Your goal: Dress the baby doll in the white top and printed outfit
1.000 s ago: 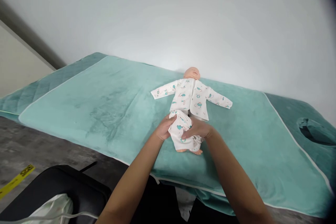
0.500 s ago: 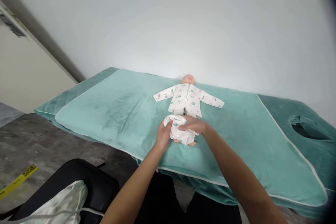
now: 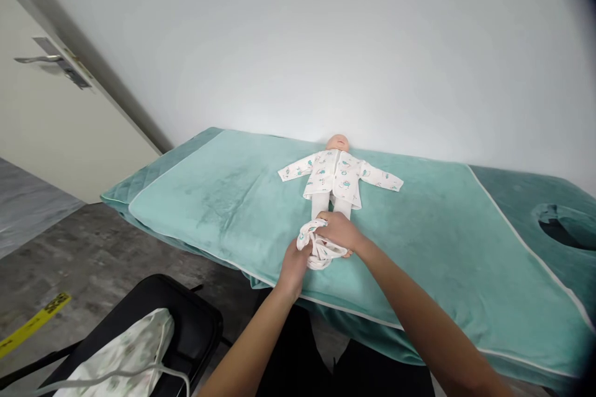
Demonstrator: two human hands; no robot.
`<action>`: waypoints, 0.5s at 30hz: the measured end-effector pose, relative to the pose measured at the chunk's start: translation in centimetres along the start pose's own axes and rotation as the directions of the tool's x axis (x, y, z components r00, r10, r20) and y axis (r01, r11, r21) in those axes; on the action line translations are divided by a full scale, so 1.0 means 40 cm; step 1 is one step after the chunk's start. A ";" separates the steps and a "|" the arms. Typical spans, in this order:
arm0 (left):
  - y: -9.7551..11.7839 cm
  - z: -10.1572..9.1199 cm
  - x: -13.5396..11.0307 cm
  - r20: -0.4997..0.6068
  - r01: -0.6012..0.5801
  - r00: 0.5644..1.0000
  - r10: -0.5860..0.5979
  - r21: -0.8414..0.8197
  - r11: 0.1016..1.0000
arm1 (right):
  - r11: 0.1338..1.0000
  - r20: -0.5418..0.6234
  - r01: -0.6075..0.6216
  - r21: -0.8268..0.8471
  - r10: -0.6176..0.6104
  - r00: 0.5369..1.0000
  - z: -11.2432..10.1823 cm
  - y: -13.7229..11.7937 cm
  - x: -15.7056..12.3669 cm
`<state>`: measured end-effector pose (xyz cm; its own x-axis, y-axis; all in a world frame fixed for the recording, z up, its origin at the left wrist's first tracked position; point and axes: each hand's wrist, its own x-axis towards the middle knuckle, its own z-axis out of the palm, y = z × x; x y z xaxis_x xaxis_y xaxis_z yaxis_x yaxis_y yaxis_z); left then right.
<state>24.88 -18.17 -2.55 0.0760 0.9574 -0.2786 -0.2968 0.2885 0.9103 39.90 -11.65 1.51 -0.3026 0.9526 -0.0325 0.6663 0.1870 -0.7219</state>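
A baby doll (image 3: 338,142) lies on its back on the green bed cover, head toward the wall. It wears a white printed jacket (image 3: 333,177) with both sleeves spread out. White legs (image 3: 320,203) show below the jacket hem. Bunched around the doll's lower legs are white printed baby pants (image 3: 320,255). My left hand (image 3: 295,263) is closed on the left edge of the pants. My right hand (image 3: 341,231) grips their upper right part and covers part of one leg. One foot peeks out beside my right hand.
The bed (image 3: 209,198) stands against a white wall (image 3: 326,49); a face hole (image 3: 565,226) is at its right end. A black chair (image 3: 195,316) holds a patterned cloth (image 3: 125,347) and a cable (image 3: 116,374). At the left is a door (image 3: 69,111) with a handle.
The pants have slid down the doll's legs toward me and are more bunched, baring more of the white legs. Both hands moved with them. My view has tilted up and left.
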 end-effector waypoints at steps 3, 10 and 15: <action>0.014 -0.008 0.014 0.036 -0.011 0.999 0.008 0.065 0.998 | 1.000 -0.079 0.004 0.030 -0.001 0.997 0.014 0.005 -0.006; 0.046 -0.009 0.047 0.176 0.166 0.970 -0.166 0.012 0.986 | 0.970 -0.124 0.016 0.241 0.015 0.992 0.027 0.047 0.009; 0.026 -0.021 0.063 0.203 0.211 0.965 -0.169 -0.212 0.954 | 0.923 -0.045 0.015 0.384 0.003 0.999 0.005 0.059 0.004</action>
<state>23.95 -15.47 -2.58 0.3167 0.8775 -0.3602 -0.4685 0.4749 0.7450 41.29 -11.11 -0.36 -0.2698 0.9629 -0.0034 0.3487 0.0944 -0.9325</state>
